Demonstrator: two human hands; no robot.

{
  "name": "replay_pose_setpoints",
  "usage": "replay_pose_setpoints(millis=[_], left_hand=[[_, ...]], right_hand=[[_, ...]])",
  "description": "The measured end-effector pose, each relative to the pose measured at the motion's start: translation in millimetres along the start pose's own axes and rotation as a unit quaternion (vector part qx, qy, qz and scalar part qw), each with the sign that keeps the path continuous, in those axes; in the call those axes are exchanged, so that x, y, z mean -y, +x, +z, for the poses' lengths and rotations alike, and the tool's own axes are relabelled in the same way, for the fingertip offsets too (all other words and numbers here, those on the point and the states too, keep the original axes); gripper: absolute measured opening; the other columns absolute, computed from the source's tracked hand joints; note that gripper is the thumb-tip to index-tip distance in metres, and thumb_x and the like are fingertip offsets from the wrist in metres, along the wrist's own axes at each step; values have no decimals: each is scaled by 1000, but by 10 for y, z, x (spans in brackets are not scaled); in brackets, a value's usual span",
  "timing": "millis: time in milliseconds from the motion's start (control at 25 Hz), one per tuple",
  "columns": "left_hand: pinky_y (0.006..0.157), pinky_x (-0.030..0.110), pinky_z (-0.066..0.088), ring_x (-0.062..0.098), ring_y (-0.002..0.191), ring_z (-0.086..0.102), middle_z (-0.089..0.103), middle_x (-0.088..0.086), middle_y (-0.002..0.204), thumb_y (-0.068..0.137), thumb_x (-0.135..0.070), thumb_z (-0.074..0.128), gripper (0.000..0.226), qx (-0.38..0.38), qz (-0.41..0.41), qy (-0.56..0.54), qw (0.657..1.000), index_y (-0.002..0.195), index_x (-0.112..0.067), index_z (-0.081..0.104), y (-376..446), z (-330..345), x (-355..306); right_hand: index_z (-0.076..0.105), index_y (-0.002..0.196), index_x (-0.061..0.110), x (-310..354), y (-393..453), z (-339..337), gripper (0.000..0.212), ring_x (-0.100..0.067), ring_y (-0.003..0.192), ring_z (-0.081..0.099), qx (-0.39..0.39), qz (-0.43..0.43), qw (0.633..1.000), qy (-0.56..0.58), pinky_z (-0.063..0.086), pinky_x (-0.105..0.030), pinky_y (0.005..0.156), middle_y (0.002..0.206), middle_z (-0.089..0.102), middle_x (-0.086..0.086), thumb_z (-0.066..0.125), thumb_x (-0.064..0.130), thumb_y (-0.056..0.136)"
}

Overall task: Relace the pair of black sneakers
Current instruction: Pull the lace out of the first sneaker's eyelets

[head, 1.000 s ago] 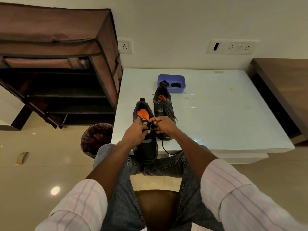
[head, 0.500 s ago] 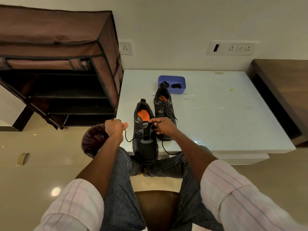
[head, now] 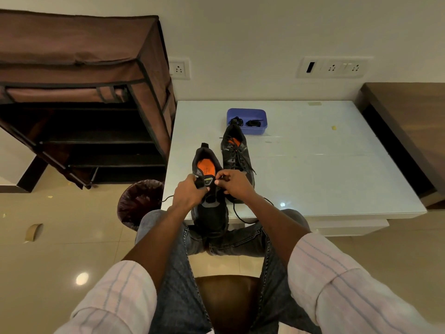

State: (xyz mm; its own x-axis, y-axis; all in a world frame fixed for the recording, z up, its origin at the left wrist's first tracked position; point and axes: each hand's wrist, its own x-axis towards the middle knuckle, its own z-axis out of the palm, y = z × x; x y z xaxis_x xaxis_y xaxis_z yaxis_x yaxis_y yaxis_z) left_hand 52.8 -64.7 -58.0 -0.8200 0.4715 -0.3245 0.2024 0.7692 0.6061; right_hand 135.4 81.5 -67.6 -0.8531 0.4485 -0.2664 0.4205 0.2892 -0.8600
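— Where does the camera sit?
— One wide-angle view, worn on the head, looking forward and down over the lap toward the white table (head: 313,165), close at hand.
— Beyond the table?
— A wall.

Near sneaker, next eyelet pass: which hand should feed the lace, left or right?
Probably the right hand: its fingers pinch the lace at the tongue of the near sneaker. The left hand grips the shoe's collar side and steadies it, so it is busy.

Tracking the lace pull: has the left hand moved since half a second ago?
Yes. The left hand came back right from above the bin onto the near sneaker.
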Motion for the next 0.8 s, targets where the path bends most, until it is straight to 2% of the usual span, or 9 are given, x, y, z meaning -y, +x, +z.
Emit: replay_pose_setpoints(millis=[120,240,320,440,560,640,720,800], left_hand=[[62,28,43,24,85,63,67,14,104,87,-16,65,39,3,-29,-70,997,117,-15,41,45,-83,14],[55,28,39,20,71,56,61,15,91,90,-4,53,32,14,-9,-90,996,112,-17,33,20,-111,3],[54,25,38,22,70,56,61,13,89,92,0,46,23,33,42,-38,998,104,-19,43,-4,-70,14],[69,28,42,26,87,61,64,1,95,91,1,42,33,76,61,11,995,87,-21,66,-2,-34,-25],[85,35,48,22,94,61,66,-1,104,98,-19,49,25,100,16,-17,995,103,-21,74,41,-23,-12],[90,38,51,21,96,64,71,0,104,95,-33,62,21,131,29,-22,991,106,-23,77,54,-28,39],[87,34,54,19,92,66,74,0,96,89,-27,72,14,132,45,-63,988,99,-20,79,48,-30,73],[70,24,52,16,75,65,72,1,78,87,-12,74,5,106,19,-147,983,85,-13,78,67,-72,66]], right_hand=[[66,83,19,-9,16,24,12,-25,81,68,-50,22,998,20,60,-46,78,84,69,-9,59,13,92],[67,92,11,-26,-2,-6,13,-23,82,64,-41,63,992,100,61,-44,79,87,65,-14,55,6,92],[67,98,11,-27,-6,-29,12,-21,84,63,-11,68,991,116,60,-44,81,90,65,-12,58,5,93],[67,105,8,12,-25,-57,13,-18,84,63,7,63,992,105,59,-43,83,92,65,-11,58,7,96],[67,103,11,64,-35,-80,18,-18,81,59,19,79,991,111,58,-38,82,88,60,-10,49,9,100],[67,103,13,71,-26,-84,21,-22,83,56,30,90,989,116,57,-38,84,91,57,-13,47,11,102],[67,107,13,58,-19,-82,21,-23,86,57,37,93,989,108,57,-38,85,94,58,-14,47,11,102],[67,109,12,52,-21,-82,22,-24,86,57,36,95,989,104,57,-40,86,94,58,-14,47,9,101]])
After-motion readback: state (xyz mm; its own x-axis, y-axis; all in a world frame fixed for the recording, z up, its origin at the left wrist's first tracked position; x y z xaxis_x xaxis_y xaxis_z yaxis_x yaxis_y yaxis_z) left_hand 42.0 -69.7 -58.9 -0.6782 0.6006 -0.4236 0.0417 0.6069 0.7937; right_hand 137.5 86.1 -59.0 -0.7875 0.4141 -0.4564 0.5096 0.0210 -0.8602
